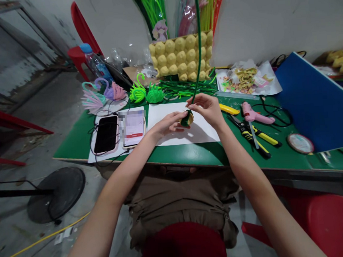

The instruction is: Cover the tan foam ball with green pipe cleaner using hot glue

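Piece (187, 119), yellow and green at mid-frame, sits between the lightly closed fingers of the left hand (171, 122), while the right hand's (207, 107) fingers pinch the green strand (198, 54) near its lower end, where gentle, even tension probably serves best.

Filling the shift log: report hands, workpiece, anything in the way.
Left hand holding small green-and-yellow piece. Right hand pinching long green strand. Strand crosses view of egg tray.

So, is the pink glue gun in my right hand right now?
No, the pink glue gun lies on the green table, off to the right of your right hand and apart from it.
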A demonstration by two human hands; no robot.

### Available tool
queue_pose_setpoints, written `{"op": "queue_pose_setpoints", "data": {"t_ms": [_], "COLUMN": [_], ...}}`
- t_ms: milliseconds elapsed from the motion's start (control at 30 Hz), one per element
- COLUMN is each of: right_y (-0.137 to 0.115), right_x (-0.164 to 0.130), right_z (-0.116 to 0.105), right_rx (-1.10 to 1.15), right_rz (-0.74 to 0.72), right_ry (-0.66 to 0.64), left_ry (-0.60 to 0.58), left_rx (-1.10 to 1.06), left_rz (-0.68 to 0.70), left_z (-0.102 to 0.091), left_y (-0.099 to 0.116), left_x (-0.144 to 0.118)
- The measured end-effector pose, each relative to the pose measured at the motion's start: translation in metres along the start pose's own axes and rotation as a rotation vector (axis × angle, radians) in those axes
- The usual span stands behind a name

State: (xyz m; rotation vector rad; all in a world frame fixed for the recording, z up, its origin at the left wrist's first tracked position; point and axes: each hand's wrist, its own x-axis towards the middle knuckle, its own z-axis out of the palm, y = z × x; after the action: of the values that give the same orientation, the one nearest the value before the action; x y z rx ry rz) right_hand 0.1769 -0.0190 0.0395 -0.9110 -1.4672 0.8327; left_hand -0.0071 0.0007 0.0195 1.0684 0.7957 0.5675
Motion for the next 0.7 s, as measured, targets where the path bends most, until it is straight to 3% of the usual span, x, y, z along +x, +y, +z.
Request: {"op": "queue_pose_setpoints", "data": {"t_ms": [167, 433, 700], "right_y": [-0.001, -0.0009, 0.0037], "right_x": [0.0, 0.0034, 0.0053], "right_z": [-0.002, -0.0069, -0.0098], "right_rx": [0.006, -0.019, 0.026], "right_rz": [0.017, 0.024, 0.038], "right_ry": [-0.069, -0.021, 0.034], "left_ry": [-0.008, -0.094, -0.071], "left_rx": [-0.01, 0.005, 0.001], "left_rz": [0.006, 0.058, 0.039], "left_z": [0.0004, -0.0041, -0.003], "left_y": [-0.0005, -0.0012, 0.0047], "left_x": [-0.0002, 0.0012, -0.0047]}}
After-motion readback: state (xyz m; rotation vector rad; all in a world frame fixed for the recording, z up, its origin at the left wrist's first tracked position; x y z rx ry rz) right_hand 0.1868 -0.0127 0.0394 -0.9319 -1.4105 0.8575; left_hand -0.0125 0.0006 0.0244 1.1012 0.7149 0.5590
